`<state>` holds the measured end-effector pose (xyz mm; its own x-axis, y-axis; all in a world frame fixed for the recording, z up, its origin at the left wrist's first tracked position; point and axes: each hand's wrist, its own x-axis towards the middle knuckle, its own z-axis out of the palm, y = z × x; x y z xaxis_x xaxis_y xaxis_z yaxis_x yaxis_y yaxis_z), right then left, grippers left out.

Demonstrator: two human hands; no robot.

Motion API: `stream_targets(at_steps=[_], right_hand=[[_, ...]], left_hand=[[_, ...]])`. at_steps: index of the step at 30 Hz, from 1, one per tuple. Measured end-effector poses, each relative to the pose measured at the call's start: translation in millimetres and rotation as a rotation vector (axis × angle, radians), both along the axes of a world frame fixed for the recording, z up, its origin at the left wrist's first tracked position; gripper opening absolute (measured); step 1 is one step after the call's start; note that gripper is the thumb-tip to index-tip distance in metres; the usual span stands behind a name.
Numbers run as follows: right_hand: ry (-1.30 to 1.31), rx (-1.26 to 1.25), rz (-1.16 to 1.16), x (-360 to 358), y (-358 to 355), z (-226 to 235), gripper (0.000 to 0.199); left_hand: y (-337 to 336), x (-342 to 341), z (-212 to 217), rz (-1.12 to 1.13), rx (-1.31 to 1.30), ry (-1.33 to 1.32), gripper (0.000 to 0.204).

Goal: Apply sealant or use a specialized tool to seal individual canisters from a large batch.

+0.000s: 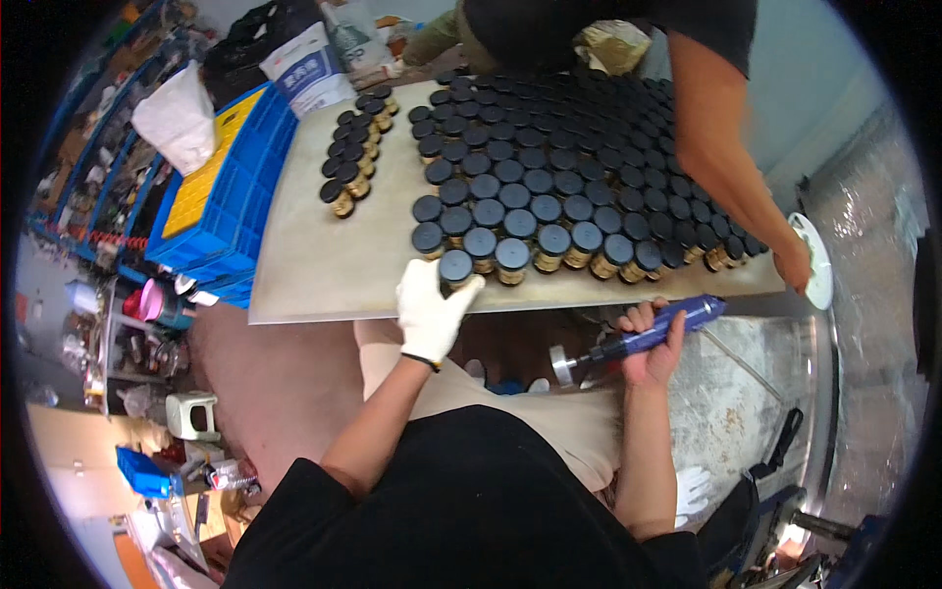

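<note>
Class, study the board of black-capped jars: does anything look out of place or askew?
Mostly tidy. One jar at the front edge of the board sits outside the rows, gripped by the gloved left hand. A small cluster of jars stands apart at the left. Nothing looks spilled or broken.

The gloved left hand [429, 312] grips a black-lidded jar [455, 269] at the bench [324, 265] edge; the bare right hand [652, 344] holds a blue rotary tool [643, 338].
</note>
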<state>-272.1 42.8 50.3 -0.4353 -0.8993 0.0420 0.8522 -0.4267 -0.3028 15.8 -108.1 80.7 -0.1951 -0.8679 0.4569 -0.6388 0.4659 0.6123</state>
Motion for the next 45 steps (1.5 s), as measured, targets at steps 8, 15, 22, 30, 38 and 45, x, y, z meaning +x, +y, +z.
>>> stream_targets(at_steps=[8,15,22,30,38,45], right_hand=[[-0.067,-0.075,0.017,-2.1,-1.8,0.1,0.039],[-0.190,-0.058,0.009,-6.0,-2.7,8.7,0.037],[-0.076,0.085,-0.013,-2.6,-3.7,-0.6,0.027],[-0.015,0.046,0.012,1.7,-0.4,1.2,0.031],[-0.048,-0.063,-0.008,-2.9,-3.7,2.7,0.033],[-0.143,-0.007,-0.094,-5.7,-5.1,3.2,0.028]], left_hand=[[59.3,8.3,17.2,-0.532,1.068,0.602,0.037],[81.7,-37.4,21.4,-0.757,1.147,0.076,0.043],[81.0,-42.0,7.7,-0.791,0.873,-0.110,0.038],[84.5,-49.4,15.4,-0.724,1.250,-0.040,0.027],[85.4,-41.7,10.4,-0.701,0.787,-0.002,0.031],[98.1,-28.4,9.4,-0.620,1.407,0.821,0.043]])
